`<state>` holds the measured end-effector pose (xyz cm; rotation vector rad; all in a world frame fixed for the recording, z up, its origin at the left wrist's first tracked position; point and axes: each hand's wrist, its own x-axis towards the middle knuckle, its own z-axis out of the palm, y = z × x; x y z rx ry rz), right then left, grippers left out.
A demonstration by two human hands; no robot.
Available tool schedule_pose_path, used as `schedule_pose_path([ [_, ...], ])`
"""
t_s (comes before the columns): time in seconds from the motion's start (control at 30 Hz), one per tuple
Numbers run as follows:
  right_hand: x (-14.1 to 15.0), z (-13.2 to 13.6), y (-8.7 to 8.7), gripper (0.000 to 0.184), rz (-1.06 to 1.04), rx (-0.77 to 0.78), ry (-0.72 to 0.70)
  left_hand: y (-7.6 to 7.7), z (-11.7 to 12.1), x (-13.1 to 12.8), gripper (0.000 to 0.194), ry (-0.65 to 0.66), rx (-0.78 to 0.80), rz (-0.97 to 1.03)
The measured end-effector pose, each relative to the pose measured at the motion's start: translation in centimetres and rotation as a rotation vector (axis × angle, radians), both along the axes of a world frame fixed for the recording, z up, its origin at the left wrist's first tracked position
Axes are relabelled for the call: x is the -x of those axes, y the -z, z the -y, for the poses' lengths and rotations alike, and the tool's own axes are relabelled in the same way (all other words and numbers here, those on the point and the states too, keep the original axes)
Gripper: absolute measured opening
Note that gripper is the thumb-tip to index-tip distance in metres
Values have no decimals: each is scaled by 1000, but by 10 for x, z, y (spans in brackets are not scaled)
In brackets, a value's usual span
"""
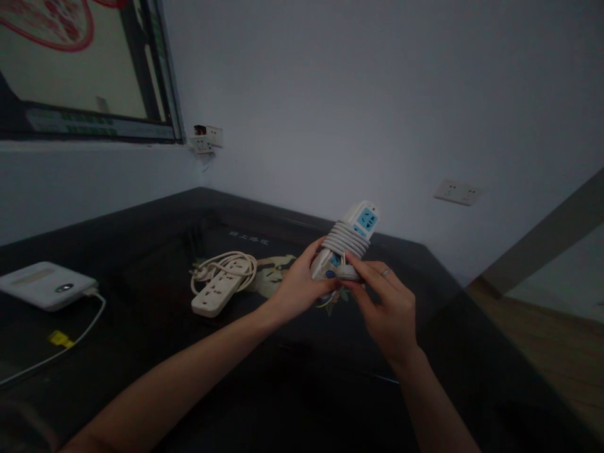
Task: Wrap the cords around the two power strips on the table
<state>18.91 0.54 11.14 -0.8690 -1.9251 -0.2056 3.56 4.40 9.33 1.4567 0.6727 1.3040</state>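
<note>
A white power strip [323,265] with blue sockets is held tilted above the dark table. Its grey cord [346,239] is wound in several turns around the strip's middle. My left hand [299,277] grips the lower end of the strip, fingers closed around it. Between the thumb and fingers of my right hand [389,305] is the cord's plug [348,272], close against the strip below the coils. The plug's prongs are hard to make out. On the table to the left lies a second, off-white power strip [214,294] with its cord looped loosely over it.
A white box-shaped device [47,283] with a white cable and a yellow tag [60,340] sits at the left on the black table [236,390]. Wall sockets [457,192] are on the right, and more [202,143] hang by the window corner. The table's right edge drops to a wooden floor.
</note>
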Motion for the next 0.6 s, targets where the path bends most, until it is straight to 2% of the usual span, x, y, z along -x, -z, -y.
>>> schedule_pose_path([
  [0.3, -1, -2, 6, 38, -154, 11, 55, -2, 2, -1, 75, -74, -73, -69],
  [0.6, 4, 1, 0, 30, -67, 78, -6, 0, 2, -2, 79, -56, -101, -100],
])
